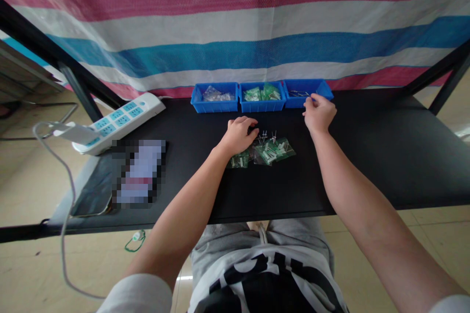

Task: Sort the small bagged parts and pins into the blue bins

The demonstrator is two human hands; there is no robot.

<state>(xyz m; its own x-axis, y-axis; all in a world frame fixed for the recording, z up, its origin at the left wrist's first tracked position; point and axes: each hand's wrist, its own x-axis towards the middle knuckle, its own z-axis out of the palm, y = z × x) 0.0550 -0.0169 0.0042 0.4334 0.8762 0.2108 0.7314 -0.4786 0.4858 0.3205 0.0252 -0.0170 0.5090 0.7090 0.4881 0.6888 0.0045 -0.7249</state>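
Observation:
My right hand is at the front right of the right blue bin, fingers pinched together. What is between its fingertips is too small to make out. Thin metal pieces lie inside that bin, close to the fingertips. My left hand rests low over the black table, fingers curved, with a gap between thumb and forefinger. Just right of it are several small metal pieces resembling screws or rivets. Green-tinted plastic bags of small pale parts lie beside them, and another small bag sits under my left wrist.
The middle blue bin holds green-tinted bags; the left blue bin holds clear bags. A white power strip with a plugged-in charger, a blurred phone-like object and a dark pouch lie left on the black table.

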